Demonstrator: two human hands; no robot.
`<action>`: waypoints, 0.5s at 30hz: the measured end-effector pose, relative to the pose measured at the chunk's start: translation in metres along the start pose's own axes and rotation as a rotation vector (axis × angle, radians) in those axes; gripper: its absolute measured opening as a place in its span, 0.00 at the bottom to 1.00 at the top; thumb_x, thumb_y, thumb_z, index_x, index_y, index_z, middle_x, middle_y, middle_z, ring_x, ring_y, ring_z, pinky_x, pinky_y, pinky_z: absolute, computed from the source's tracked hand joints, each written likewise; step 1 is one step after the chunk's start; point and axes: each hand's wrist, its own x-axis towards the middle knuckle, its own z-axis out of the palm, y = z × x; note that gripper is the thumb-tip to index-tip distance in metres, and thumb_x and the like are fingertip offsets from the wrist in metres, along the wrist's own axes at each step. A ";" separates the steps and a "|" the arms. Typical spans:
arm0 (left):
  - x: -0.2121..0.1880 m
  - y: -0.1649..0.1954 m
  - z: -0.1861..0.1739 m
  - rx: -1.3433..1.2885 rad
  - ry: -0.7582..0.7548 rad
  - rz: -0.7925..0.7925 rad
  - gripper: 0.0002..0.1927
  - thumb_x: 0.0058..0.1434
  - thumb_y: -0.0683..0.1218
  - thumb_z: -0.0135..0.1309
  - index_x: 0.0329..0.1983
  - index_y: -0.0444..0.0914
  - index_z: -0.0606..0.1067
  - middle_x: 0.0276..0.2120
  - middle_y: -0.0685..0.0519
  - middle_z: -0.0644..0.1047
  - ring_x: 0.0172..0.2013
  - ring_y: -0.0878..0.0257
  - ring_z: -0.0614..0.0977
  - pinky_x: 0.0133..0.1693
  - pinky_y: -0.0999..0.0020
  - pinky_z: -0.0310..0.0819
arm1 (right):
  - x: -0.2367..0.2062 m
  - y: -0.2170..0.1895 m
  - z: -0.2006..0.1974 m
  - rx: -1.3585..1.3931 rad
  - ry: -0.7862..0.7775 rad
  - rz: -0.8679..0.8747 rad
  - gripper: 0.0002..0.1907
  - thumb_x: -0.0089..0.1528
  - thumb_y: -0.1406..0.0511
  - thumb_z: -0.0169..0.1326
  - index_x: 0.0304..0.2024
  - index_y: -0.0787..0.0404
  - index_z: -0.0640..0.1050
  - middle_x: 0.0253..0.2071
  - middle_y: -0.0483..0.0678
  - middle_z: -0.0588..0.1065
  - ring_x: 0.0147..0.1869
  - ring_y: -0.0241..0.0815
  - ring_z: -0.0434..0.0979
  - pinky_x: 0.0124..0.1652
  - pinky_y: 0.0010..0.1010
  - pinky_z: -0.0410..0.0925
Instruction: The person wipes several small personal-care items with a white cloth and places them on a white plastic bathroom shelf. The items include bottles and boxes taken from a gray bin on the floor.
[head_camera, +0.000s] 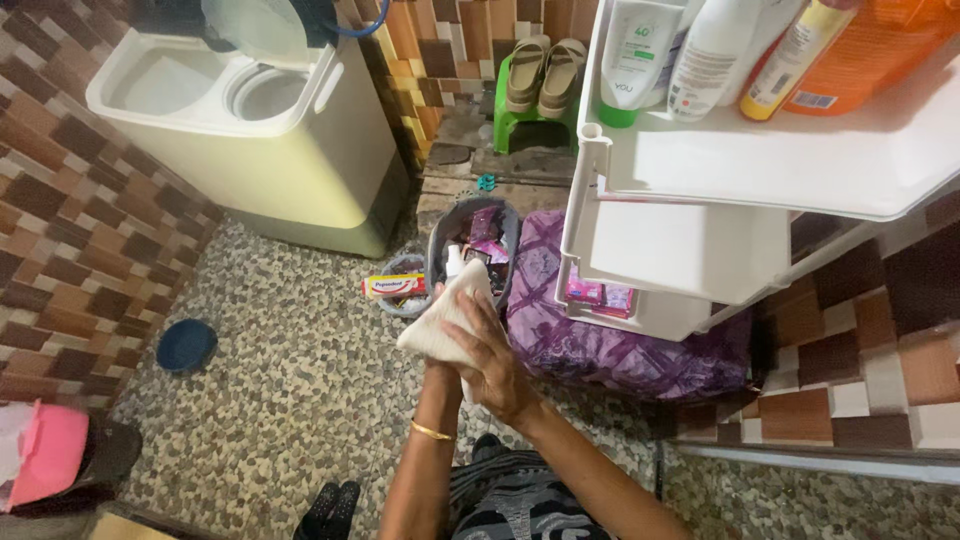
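White cloth (440, 315) betw. 2 hands: right hand (490, 362) over left hand (438, 378).

soft white cloth (443, 315), glossy plastic shelf (800, 160), pebbled floor (290, 400)

The washing machine (250, 120) stands in the far left corner of the floor (290, 400), and the small bowl (186, 345) lies on the floor in front of it, by the left wall. The shelf rack (700, 190) stands on the right with bottles (715, 50) on its top shelf, and the big bag (620, 340) sits under it, with the basket (470, 245) just to its left. The 2 hands, the left hand (440, 375) and the right hand (490, 355), hold the cloth (445, 315) in front of the basket, and the sandals (545, 72) sit on the stool (535, 125) behind it, at the far wall.
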 end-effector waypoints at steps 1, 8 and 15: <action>-0.004 0.000 0.001 0.025 -0.011 0.001 0.20 0.73 0.53 0.42 0.51 0.33 0.74 0.41 0.52 0.78 0.37 0.66 0.80 0.36 0.72 0.77 | 0.004 0.001 -0.001 0.018 0.016 0.006 0.24 0.72 0.59 0.48 0.69 0.57 0.69 0.79 0.58 0.55 0.84 0.60 0.49 0.79 0.50 0.47; -0.007 0.017 0.024 0.048 -0.032 0.065 0.21 0.73 0.53 0.43 0.51 0.30 0.75 0.42 0.52 0.79 0.38 0.66 0.80 0.37 0.72 0.77 | 0.026 0.032 -0.012 0.163 0.038 0.208 0.25 0.75 0.58 0.43 0.71 0.63 0.66 0.80 0.60 0.51 0.85 0.59 0.49 0.77 0.46 0.48; -0.015 0.019 0.047 -0.072 0.043 -0.040 0.21 0.75 0.54 0.45 0.53 0.32 0.75 0.40 0.52 0.78 0.35 0.68 0.79 0.36 0.72 0.76 | 0.032 0.046 -0.017 0.406 0.137 0.449 0.29 0.73 0.56 0.42 0.74 0.58 0.61 0.78 0.56 0.58 0.80 0.54 0.57 0.73 0.44 0.55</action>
